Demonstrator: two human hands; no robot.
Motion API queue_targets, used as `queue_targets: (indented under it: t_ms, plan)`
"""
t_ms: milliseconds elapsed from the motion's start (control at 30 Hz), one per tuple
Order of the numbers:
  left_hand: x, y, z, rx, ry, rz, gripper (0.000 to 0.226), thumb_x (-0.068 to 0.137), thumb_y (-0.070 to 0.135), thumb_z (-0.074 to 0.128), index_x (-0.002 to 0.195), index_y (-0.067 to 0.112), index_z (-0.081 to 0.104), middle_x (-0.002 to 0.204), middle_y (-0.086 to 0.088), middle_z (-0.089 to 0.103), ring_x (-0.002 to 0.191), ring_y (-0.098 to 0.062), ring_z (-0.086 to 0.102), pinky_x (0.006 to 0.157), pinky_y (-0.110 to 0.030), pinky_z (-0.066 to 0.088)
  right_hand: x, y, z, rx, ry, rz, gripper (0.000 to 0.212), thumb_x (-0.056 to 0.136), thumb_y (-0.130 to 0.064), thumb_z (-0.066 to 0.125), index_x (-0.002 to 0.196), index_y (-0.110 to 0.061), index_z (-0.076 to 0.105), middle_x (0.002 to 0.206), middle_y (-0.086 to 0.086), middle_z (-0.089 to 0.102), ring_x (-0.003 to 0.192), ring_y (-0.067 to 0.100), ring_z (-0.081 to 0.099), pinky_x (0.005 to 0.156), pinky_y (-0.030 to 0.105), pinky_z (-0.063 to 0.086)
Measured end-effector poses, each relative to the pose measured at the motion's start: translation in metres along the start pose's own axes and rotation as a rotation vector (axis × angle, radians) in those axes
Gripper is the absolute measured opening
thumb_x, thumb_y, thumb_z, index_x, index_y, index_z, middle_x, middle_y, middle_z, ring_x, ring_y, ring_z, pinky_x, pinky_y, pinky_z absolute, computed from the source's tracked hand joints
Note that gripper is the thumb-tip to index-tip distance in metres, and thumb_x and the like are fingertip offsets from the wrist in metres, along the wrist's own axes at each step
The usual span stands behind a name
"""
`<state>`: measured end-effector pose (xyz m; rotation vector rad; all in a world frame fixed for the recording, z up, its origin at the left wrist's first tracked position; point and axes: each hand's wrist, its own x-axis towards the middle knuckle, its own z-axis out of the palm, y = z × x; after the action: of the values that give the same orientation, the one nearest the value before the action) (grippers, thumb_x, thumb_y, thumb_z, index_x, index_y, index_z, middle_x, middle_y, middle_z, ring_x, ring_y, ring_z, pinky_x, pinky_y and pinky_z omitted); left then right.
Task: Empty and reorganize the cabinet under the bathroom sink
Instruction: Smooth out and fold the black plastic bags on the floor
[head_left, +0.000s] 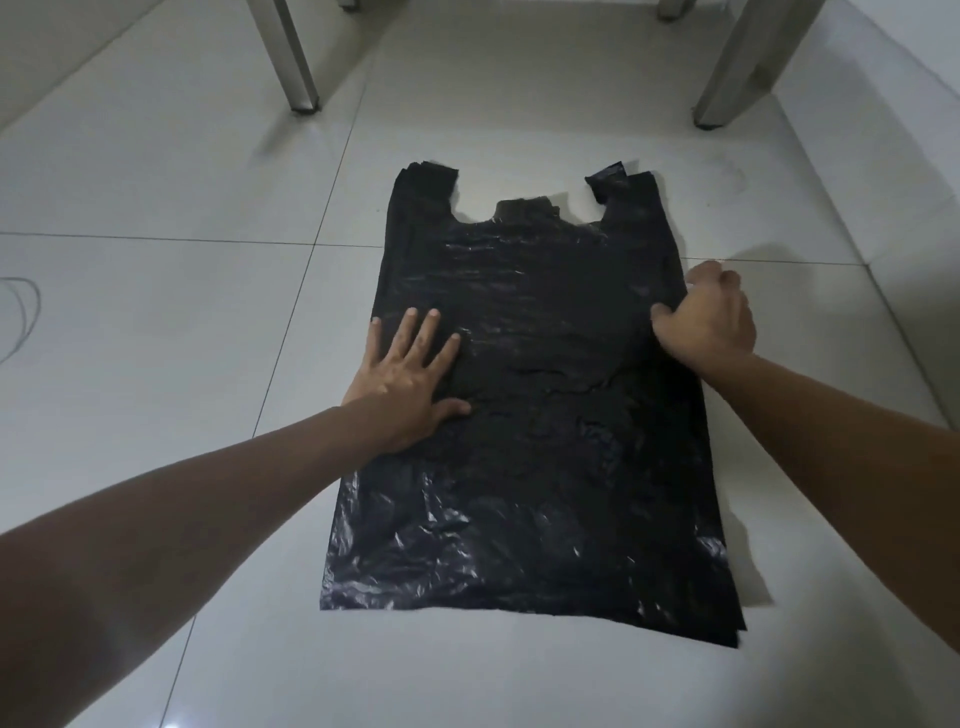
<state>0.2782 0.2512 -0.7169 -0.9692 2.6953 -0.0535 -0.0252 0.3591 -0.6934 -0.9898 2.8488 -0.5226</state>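
Observation:
A stack of black plastic bags (530, 415) lies flat on the white tiled floor, with its two handles pointing away from me. My left hand (410, 374) rests flat on the stack's left side, fingers spread, palm down. My right hand (709, 317) is curled at the stack's right edge, thumb on top and fingers tucked at the edge, pinching the plastic there.
Two grey metal legs (296, 62) (727, 73) of a piece of furniture stand on the floor beyond the bags. White floor tiles (156, 312) with dark grout lines surround the stack. A thin wire loop (23, 312) lies at the far left.

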Motion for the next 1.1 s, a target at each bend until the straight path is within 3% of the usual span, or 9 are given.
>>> queue_targets:
  t_ms: [100, 200, 333, 500, 633, 767, 900, 1033, 1100]
  plan:
    - [-0.005, -0.001, -0.003, -0.043, 0.001, -0.052, 0.079, 0.092, 0.067, 0.019, 0.155, 0.023, 0.001, 0.161, -0.008, -0.015, 0.148, -0.027, -0.017, 0.118, -0.054, -0.006, -0.049, 0.01, -0.01, 0.107, 0.027, -0.413, 0.035, 0.086, -0.022, 0.063, 0.116, -0.005, 0.056, 0.112, 0.017, 0.054, 0.104, 0.036, 0.054, 0.086, 0.04, 0.045]
    - [-0.027, 0.009, -0.009, -0.204, 0.081, 0.033, 0.08, 0.089, 0.07, 0.014, 0.154, 0.022, 0.011, 0.163, -0.006, -0.006, 0.149, -0.024, -0.01, 0.12, -0.05, -0.004, -0.125, 0.026, -0.02, 0.125, -0.21, -0.798, 0.023, 0.087, -0.028, 0.06, 0.1, -0.01, 0.063, 0.101, 0.006, 0.06, 0.092, 0.025, 0.057, 0.08, 0.032, 0.047]
    - [-0.077, 0.017, 0.002, -0.184, 0.091, 0.292, 0.086, 0.084, 0.075, 0.017, 0.152, 0.023, 0.026, 0.162, -0.005, 0.009, 0.15, -0.026, 0.002, 0.119, -0.055, 0.002, -0.191, 0.056, -0.02, -0.089, -0.352, -0.827, 0.043, 0.087, -0.052, 0.051, 0.114, -0.022, 0.067, 0.123, -0.002, 0.06, 0.112, 0.017, 0.056, 0.091, 0.031, 0.049]
    - [-0.104, -0.001, 0.02, -0.058, -0.103, 0.177, 0.09, 0.075, 0.074, 0.004, 0.154, 0.03, -0.001, 0.161, -0.007, -0.015, 0.148, -0.03, -0.015, 0.117, -0.058, -0.003, -0.199, 0.073, -0.026, -0.251, -0.397, -0.919, 0.053, 0.085, -0.062, 0.048, 0.12, -0.026, 0.066, 0.129, 0.0, 0.061, 0.114, 0.022, 0.061, 0.091, 0.038, 0.053]
    - [-0.091, -0.018, 0.001, -0.179, -0.007, 0.096, 0.075, 0.093, 0.06, 0.037, 0.154, 0.024, 0.012, 0.162, -0.006, -0.012, 0.149, -0.027, -0.012, 0.12, -0.051, -0.004, -0.155, 0.055, -0.035, -0.145, -0.358, -0.709, 0.046, 0.089, -0.051, 0.057, 0.118, -0.016, 0.065, 0.12, 0.007, 0.062, 0.107, 0.026, 0.06, 0.092, 0.037, 0.051]
    - [-0.055, -0.024, -0.025, -0.111, 0.081, 0.06, 0.072, 0.095, 0.055, 0.039, 0.153, 0.022, 0.013, 0.162, -0.006, -0.012, 0.149, -0.025, -0.011, 0.12, -0.051, -0.001, -0.074, 0.03, -0.036, 0.012, -0.282, -0.336, 0.047, 0.088, -0.029, 0.069, 0.126, -0.005, 0.058, 0.122, 0.017, 0.061, 0.109, 0.034, 0.059, 0.094, 0.037, 0.046]
    - [-0.006, -0.02, -0.047, -0.183, 0.104, 0.042, 0.069, 0.095, 0.05, 0.045, 0.152, 0.023, 0.018, 0.163, -0.004, 0.0, 0.15, -0.023, -0.003, 0.121, -0.047, 0.002, -0.008, 0.005, -0.032, 0.126, -0.281, -0.087, 0.055, 0.089, -0.032, 0.068, 0.132, -0.003, 0.05, 0.131, 0.018, 0.057, 0.117, 0.036, 0.055, 0.091, 0.034, 0.043]
    - [0.051, -0.031, -0.056, -0.647, 0.178, -0.404, 0.055, 0.089, 0.035, 0.061, 0.137, 0.012, 0.045, 0.141, -0.014, 0.047, 0.127, -0.033, 0.046, 0.106, -0.046, 0.041, 0.029, -0.011, -0.019, 0.3, -0.32, 0.118, 0.06, 0.089, -0.034, 0.068, 0.135, -0.003, 0.043, 0.134, 0.018, 0.052, 0.121, 0.037, 0.051, 0.092, 0.039, 0.043]
    - [0.069, -0.039, -0.055, -0.886, 0.138, -0.597, 0.049, 0.087, 0.03, 0.064, 0.127, 0.007, 0.051, 0.123, -0.016, 0.059, 0.11, -0.034, 0.057, 0.095, -0.045, 0.051, 0.041, -0.014, -0.012, 0.339, -0.332, 0.185, 0.06, 0.086, -0.035, 0.07, 0.129, -0.001, 0.045, 0.129, 0.019, 0.055, 0.117, 0.037, 0.054, 0.094, 0.044, 0.047]
